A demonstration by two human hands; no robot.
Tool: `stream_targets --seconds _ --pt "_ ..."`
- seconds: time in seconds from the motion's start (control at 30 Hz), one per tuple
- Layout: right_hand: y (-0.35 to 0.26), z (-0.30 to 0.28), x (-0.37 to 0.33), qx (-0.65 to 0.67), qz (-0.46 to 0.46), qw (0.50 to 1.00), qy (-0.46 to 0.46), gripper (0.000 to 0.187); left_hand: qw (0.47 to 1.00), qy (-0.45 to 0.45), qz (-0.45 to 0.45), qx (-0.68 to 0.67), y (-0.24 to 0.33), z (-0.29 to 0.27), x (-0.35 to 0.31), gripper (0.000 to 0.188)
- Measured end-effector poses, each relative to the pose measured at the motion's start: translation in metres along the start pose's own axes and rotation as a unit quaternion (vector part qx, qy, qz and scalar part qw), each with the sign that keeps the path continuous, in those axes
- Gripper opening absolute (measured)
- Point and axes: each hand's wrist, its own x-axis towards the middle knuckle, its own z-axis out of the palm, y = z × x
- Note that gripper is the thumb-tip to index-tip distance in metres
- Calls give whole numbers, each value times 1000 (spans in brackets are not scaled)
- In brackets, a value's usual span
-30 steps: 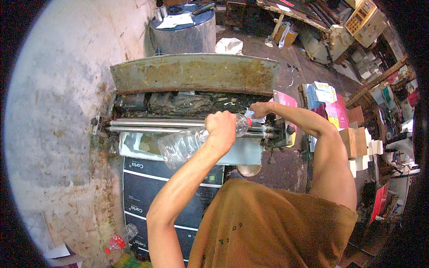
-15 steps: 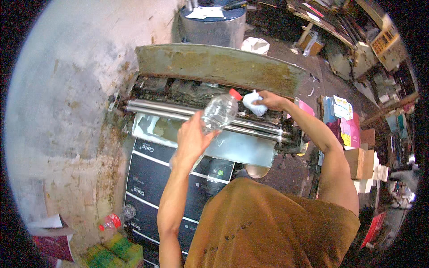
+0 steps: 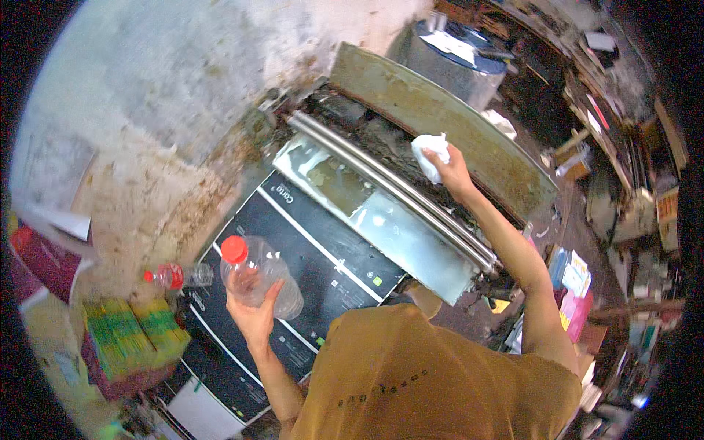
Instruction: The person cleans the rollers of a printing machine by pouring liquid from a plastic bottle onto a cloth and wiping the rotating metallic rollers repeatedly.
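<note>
My left hand (image 3: 253, 317) is wrapped round a large clear plastic bottle (image 3: 258, 268) with a red cap. The bottle is tilted, cap end to the far left, above black sheets or boards (image 3: 297, 246) crossed by white stripes. Whether it holds any liquid, I cannot tell. Farther off to the right, my right hand (image 3: 455, 174) grips a crumpled white cloth (image 3: 427, 152) over the dark, grimy inside of a machine. Between the hands run shiny metal rollers (image 3: 396, 185). Along their near side lies a wet, smeared metal plate (image 3: 418, 240).
A long curved metal cover (image 3: 440, 110) rises behind the machine. At the left are a smaller red-capped bottle (image 3: 170, 276) and green-yellow bundles (image 3: 132, 337). A blue-topped drum (image 3: 466, 81) stands at the back; papers and boxes (image 3: 576, 282) crowd the right.
My left hand has carried the bottle from above the rollers back to the near left, over the black sheets. My right hand still holds the cloth over the machine. The view has turned.
</note>
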Motion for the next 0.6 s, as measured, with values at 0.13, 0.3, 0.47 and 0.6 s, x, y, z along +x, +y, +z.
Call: stream_targets --seconds 0.13,0.3,0.47,0.6 --pt "-27 49 25 -390 -381 820 -173 33 994 99 -56 5 -39 -43 -59 71" --pt "-9 77 52 -525 -474 582 -401 32 972 163 -137 95 -61 -76 -124 70" --pt "10 88 79 -563 -507 431 -490 27 953 211 -204 75 -71 -82 -160 69" --pt "11 109 106 -558 -502 435 -497 31 947 241 -195 81 -76 -82 -168 70"
